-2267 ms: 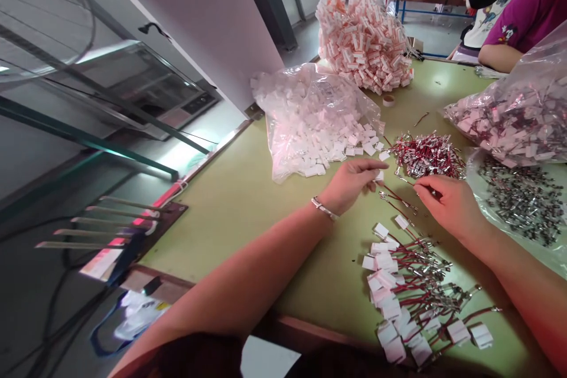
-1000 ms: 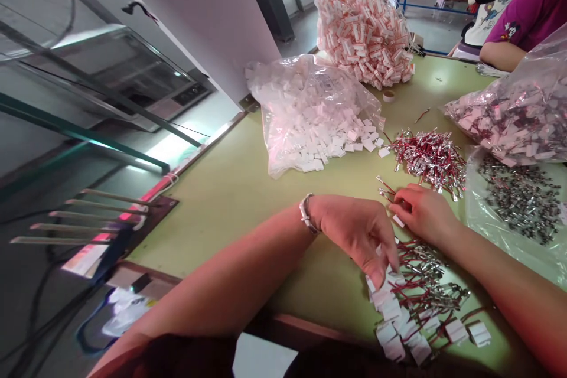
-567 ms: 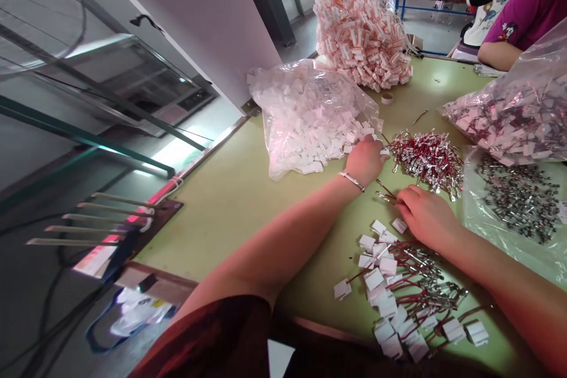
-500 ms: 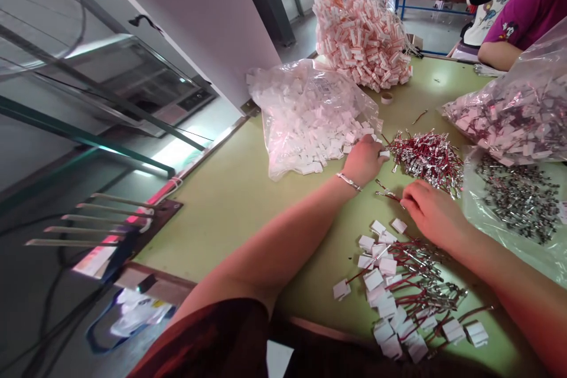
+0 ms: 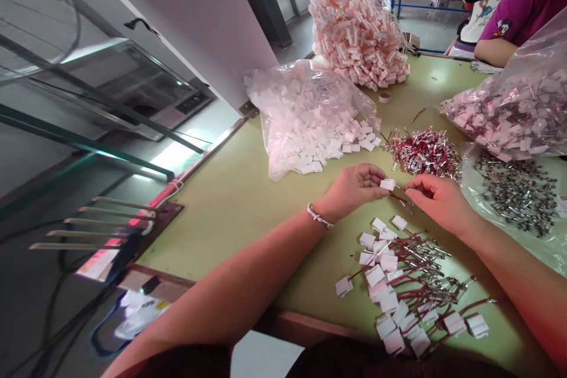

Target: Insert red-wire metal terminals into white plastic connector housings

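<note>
Between the thumb and fingers of my left hand (image 5: 358, 188) is a white plastic connector housing (image 5: 387, 184). Just to its right, my right hand (image 5: 432, 195) pinches a short red wire (image 5: 401, 190) with a metal terminal, its end close to the housing. Whether the terminal is inside the housing I cannot tell. Beyond my hands lies a heap of red wires with silvery terminals (image 5: 423, 152). Nearer to me is a pile of white housings with wires fitted (image 5: 385, 289). Loose white housings (image 5: 352, 146) spill from a clear bag (image 5: 287, 106) at the left.
A tall pile of orange-white connectors (image 5: 358, 35) stands at the back. On the right are a filled plastic bag (image 5: 518, 112) and dark small parts on plastic (image 5: 516, 195). A tape roll (image 5: 384, 97) and a metal-pronged rack (image 5: 101, 224) are also here. Another person's sleeve (image 5: 527, 3) shows at upper right.
My left hand has drawn back from the loose housings toward me, bringing a white housing. The right hand has risen slightly with a wire, and the two hands now meet.
</note>
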`<state>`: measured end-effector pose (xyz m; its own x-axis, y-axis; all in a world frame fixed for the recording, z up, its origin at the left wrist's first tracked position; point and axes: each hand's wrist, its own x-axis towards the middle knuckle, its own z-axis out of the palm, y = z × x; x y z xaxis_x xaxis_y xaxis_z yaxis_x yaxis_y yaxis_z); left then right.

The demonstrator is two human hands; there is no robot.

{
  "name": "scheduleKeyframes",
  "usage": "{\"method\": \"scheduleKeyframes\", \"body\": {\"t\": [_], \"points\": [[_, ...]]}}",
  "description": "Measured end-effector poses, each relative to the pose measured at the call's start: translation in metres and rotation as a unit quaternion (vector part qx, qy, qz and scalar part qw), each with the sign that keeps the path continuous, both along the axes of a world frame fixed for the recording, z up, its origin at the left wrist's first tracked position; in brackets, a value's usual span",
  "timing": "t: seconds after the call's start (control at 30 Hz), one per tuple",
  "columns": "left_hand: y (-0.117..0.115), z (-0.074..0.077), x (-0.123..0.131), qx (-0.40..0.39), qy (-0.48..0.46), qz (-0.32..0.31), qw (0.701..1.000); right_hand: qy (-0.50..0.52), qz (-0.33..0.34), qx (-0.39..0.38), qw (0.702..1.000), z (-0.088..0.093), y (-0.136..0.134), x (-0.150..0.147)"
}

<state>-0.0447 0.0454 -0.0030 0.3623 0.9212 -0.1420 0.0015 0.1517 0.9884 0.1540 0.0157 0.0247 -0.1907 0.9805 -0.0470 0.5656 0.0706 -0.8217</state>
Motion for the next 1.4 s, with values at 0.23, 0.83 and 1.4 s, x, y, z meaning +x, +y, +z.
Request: {"method": "scheduleKeyframes", "body": {"t": [0.23, 0.83, 1.4], "points": [[0.003, -0.003, 0.001, -0.018, -0.024, 0.025, 0.999, 0.014, -0.017, 0.024, 0.999, 0.003, -0.001, 0.002], [-0.001, -0.002, 0.001, -0.036, -0.079, 0.023, 0.996, 0.096, 0.046, -0.174, 0.979, -0.002, -0.002, 0.003], [0.000, 0.009, -0.002, -0.092, -0.024, -0.024, 0.995, 0.039, 0.075, -0.103, 0.991, -0.005, -0.002, -0.002]]}}
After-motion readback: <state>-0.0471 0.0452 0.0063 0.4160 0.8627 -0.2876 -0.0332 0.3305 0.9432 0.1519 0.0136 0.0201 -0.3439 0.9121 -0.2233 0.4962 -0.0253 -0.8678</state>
